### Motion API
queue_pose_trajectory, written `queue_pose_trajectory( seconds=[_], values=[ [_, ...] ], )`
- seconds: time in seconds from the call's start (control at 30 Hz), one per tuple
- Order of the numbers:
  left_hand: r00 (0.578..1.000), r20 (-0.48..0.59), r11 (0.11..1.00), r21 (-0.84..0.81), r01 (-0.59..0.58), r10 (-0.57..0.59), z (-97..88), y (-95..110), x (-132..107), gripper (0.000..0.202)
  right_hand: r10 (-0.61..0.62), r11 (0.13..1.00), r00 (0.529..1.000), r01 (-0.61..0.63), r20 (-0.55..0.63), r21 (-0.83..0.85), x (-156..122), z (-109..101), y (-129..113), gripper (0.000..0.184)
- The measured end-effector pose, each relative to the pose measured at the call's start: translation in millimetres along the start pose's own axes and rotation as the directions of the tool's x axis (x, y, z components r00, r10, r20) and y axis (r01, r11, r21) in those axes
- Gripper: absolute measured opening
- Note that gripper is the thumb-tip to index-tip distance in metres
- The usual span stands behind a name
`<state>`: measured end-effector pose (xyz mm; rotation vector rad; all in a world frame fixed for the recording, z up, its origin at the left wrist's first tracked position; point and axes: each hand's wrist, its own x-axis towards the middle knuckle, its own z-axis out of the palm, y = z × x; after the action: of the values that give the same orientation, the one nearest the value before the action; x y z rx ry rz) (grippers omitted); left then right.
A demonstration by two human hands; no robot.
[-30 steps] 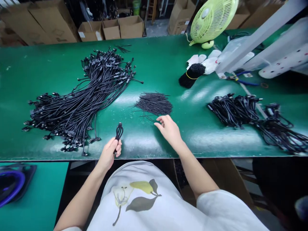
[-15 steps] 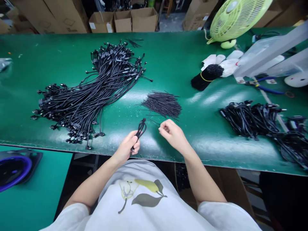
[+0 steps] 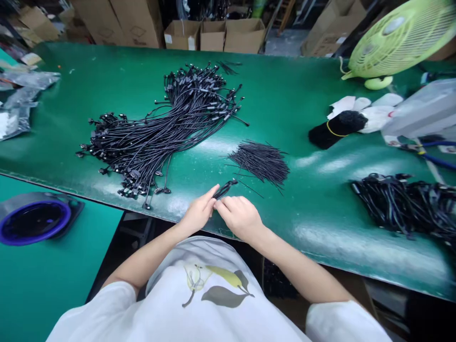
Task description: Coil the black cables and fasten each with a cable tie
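My left hand is closed around a folded black cable, whose looped end and connector stick out past the fingers. Against that bundle, my right hand is closed too, its fingertips meeting the left ones; what they pinch is hidden. One loose black twist tie lies on the table just beyond the right knuckles. Farther out is a flat heap of black twist ties. To the left spreads a large pile of straight black cables with connectors at both ends.
On the right lie folded black cables, a black bundle with a yellow band and white rolls. A green fan stands behind them. Plastic bags are at far left, with a purple-rimmed round object nearer. Cardboard boxes line the back.
My right hand has moved left to meet my left hand at the folded cable. The cable has tipped lower, and the view has swung left.
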<state>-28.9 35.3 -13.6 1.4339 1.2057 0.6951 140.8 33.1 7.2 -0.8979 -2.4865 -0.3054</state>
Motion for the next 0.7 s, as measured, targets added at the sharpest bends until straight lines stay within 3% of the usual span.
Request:
queue_pose_trajectory(
  seconds=[0.07,0.13,0.23,0.37,0.53,0.7],
  values=[
    [0.997,0.073,0.994,0.103,-0.024,0.016,-4.8,2,-3,0.052,-0.254,0.967,0.967,0.254,0.002,0.000,10,-5,6,0.025],
    [0.986,0.168,0.997,0.073,0.007,-0.019,-10.5,4,-8,0.052,-0.356,0.932,0.933,0.351,0.047,0.088,18,-9,13,0.030],
    [0.958,0.276,0.979,-0.162,0.121,-0.073,-17.3,4,-16,0.067,-0.315,0.936,0.933,0.276,0.172,0.217,27,-14,19,0.035],
    [0.944,0.305,0.877,-0.410,0.251,-0.128,-18.8,-2,-20,0.089,-0.353,0.926,0.880,0.280,0.317,0.253,30,-16,16,0.031],
    [0.907,0.372,0.789,-0.490,0.372,-0.197,-16.3,-9,-19,0.093,-0.465,0.881,0.824,0.466,0.324,0.078,30,-19,7,0.026],
    [0.911,0.341,0.808,-0.453,0.377,-0.233,-11.9,-5,-23,0.087,-0.520,0.802,0.752,0.593,0.405,-0.071,32,-26,-2,0.026]
  ],
)
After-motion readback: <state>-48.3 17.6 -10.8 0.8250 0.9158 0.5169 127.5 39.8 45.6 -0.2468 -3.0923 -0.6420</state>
